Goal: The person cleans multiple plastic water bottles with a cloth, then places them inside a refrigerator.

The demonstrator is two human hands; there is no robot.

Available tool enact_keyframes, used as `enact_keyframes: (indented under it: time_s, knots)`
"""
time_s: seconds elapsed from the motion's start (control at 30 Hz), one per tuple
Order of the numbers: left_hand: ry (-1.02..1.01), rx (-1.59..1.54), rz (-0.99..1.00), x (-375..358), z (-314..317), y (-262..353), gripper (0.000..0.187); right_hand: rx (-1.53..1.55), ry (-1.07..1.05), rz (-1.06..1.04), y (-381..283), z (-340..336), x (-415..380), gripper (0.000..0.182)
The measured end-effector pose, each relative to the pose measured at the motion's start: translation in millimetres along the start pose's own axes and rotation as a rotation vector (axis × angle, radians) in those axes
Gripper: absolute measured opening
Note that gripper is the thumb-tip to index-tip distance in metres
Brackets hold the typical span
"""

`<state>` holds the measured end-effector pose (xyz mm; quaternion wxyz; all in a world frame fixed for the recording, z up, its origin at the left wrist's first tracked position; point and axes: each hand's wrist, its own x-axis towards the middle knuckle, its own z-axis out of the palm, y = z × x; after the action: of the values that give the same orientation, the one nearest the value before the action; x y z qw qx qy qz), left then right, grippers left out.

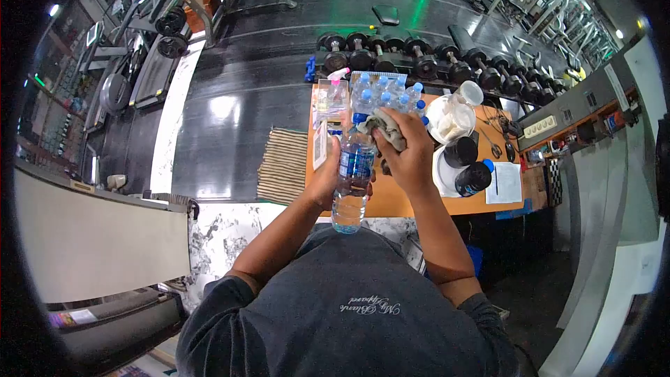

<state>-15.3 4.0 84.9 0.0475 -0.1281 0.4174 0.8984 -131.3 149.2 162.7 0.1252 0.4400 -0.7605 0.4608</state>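
A large clear water bottle with a blue cap and blue label is upright, slightly tilted, in front of my chest. My left hand is wrapped round its middle from the left side. Bunched in my right hand is a greyish cloth, pressed close to the bottle's neck just below the cap. Beyond the bottle, several smaller water bottles with blue caps stand grouped on the desk. A spray bottle with a pink top stands left of them.
The orange desk also carries white tubs, a black tub, a dark bottle, a sheet of paper and a computer mouse. A dumbbell rack stands behind. A striped mat lies left of the desk.
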Motion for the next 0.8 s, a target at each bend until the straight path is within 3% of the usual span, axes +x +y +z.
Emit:
enact_keyframes:
  time_s: [0.07, 0.17, 0.2, 0.3, 0.33, 0.43, 0.53, 0.6, 0.67, 0.7, 0.73, 0.8]
  knots:
    - [0.042, 0.026, 0.006, 2, -1, 0, 0.089, 0.031, 0.004, -0.059, -11, 8, -3, 0.043]
    - [0.218, -0.059, 0.079, 14, -1, -4, 0.090, -0.012, -0.193, -0.131, -30, 4, -16, 0.048]
    - [0.170, -0.195, 0.008, 13, -2, 0, 0.091, -0.081, -0.293, -0.176, -32, 3, -19, 0.053]
    - [0.189, 0.007, -0.015, 2, 5, 10, 0.091, -0.075, -0.124, -0.197, -15, 8, -17, 0.049]
    - [0.100, 0.002, -0.036, 9, -10, 2, 0.091, -0.076, -0.074, -0.196, -8, 9, -11, 0.044]
    - [-0.012, 0.032, -0.010, 9, -11, 4, 0.091, 0.013, 0.009, 0.013, -4, 11, 1, 0.042]
    - [0.269, -0.025, -0.015, 2, 17, 14, 0.090, -0.037, -0.063, -0.096, -10, 16, -11, 0.045]
    - [0.179, -0.119, 0.053, 22, -20, -7, 0.090, -0.068, -0.210, -0.187, -16, 20, -29, 0.047]
    - [0.154, -0.277, 0.076, 26, -20, -3, 0.091, -0.034, -0.268, -0.150, -21, 18, -36, 0.048]
    - [0.159, -0.198, 0.056, 20, -14, 4, 0.090, -0.017, -0.295, -0.131, -22, 17, -36, 0.048]
    - [0.163, -0.118, 0.032, 15, -11, 9, 0.090, -0.053, -0.173, -0.227, -12, 17, -28, 0.048]
    - [0.088, 0.044, -0.014, 9, -16, 14, 0.089, -0.026, -0.065, -0.124, -9, 14, -14, 0.047]
